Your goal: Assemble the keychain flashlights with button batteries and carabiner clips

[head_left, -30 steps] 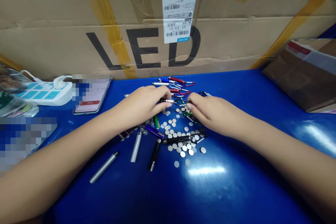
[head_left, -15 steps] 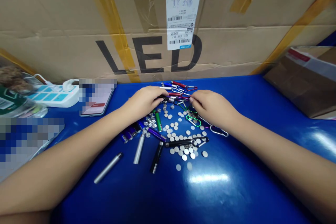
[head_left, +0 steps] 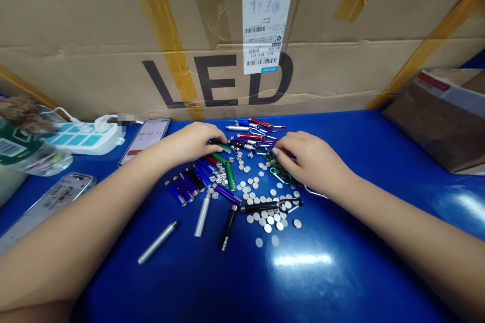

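My left hand (head_left: pixel 199 142) is bent over the far left of the pile, thumb and fingers closed around a green flashlight tube (head_left: pixel 224 148). My right hand (head_left: pixel 308 161) is at the pile's right side, fingers curled and tips close together. What they hold, if anything, is hidden. A green carabiner (head_left: pixel 280 176) lies beside that hand, and a silver carabiner (head_left: pixel 316 192) is partly under it. Red mini flashlights (head_left: pixel 260 123) with clips lie between the hands. Button cells (head_left: pixel 269 219) are scattered nearer me, with a black flashlight (head_left: pixel 259 207) across them.
Blue and purple tubes (head_left: pixel 176 193) lie in a row at left. Loose silver tubes (head_left: pixel 158 242) are in front on the blue table (head_left: pixel 265 287). Two phones (head_left: pixel 146 136), a power strip (head_left: pixel 91 139) and a bottle (head_left: pixel 30 151) stand left. Cardboard (head_left: pixel 113 25) rises behind; a paper bag (head_left: pixel 435 121) is right.
My left hand has drawn back to the left, uncovering a black flashlight and showing the green tube at its fingertips. My right hand has shifted slightly, covering more of the silver carabiner.
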`<state>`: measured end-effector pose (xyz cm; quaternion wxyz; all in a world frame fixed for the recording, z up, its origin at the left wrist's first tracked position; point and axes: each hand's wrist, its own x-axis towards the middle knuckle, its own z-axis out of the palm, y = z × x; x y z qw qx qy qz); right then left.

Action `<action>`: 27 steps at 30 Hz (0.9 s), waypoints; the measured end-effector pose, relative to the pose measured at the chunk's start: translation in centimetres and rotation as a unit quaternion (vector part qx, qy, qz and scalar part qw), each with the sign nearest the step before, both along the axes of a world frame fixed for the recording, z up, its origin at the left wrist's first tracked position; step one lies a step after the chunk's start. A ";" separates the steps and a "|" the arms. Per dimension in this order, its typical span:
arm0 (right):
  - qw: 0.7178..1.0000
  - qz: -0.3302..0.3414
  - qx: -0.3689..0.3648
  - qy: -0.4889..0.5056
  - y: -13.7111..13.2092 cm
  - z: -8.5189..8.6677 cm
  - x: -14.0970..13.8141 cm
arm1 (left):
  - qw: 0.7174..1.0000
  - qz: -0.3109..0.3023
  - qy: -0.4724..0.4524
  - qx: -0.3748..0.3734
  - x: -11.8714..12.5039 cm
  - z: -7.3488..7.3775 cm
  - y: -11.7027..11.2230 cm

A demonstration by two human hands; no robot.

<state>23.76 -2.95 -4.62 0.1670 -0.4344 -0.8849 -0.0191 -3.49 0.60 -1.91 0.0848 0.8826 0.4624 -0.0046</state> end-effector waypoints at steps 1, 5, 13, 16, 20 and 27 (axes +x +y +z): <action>1.000 0.015 -0.002 0.004 -0.2 0.0 -0.1 | 1.000 -0.012 0.003 0.000 -0.1 -0.2 0.2; 0.997 0.062 -0.035 0.006 -0.9 0.0 -0.5 | 0.998 -0.034 0.007 0.045 -0.5 -0.2 0.4; 0.991 0.109 -0.079 0.006 -1.7 0.2 -1.5 | 0.987 -0.084 -0.130 0.038 1.1 3.0 -2.5; 0.988 0.127 -0.093 0.004 -1.8 0.0 -1.9 | 0.980 -0.116 -0.160 0.013 2.2 3.0 -3.4; 0.986 0.143 -0.086 -0.013 -1.9 -0.3 -2.1 | 0.972 -0.147 -0.183 -0.027 3.0 2.1 -3.7; 0.989 0.113 -0.072 -0.055 -1.9 0.0 -2.0 | 0.971 -0.126 -0.204 -0.025 3.2 0.2 -3.4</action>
